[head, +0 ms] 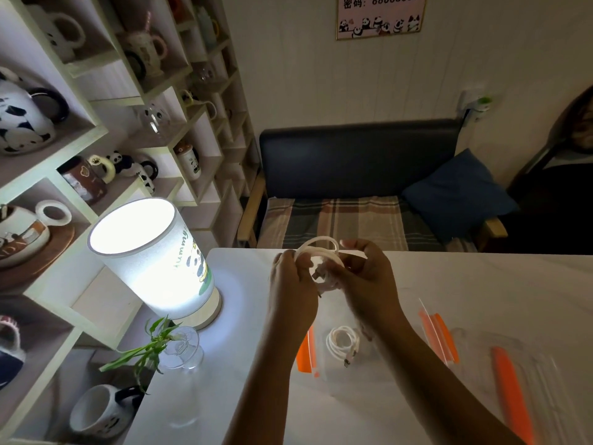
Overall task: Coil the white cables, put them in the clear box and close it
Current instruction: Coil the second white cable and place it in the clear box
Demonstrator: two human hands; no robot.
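Observation:
A white cable [321,244], wound into loops, is held above the white table by both hands. My left hand [290,277] grips the loops on the left side. My right hand [365,271] pinches the other side, near the cable's plug end. Below my wrists stands the clear box [401,316] with orange latches, its top open. A second white cable [341,343] lies coiled inside it. The clear lid [526,358], with an orange clip, lies flat to the right of the box.
A lit cylindrical lamp [154,255] stands at the table's left corner, with a glass vase and green plant [179,348] in front of it. Shelves of mugs [96,155] fill the left side. A dark sofa [359,187] lies beyond the table's far edge.

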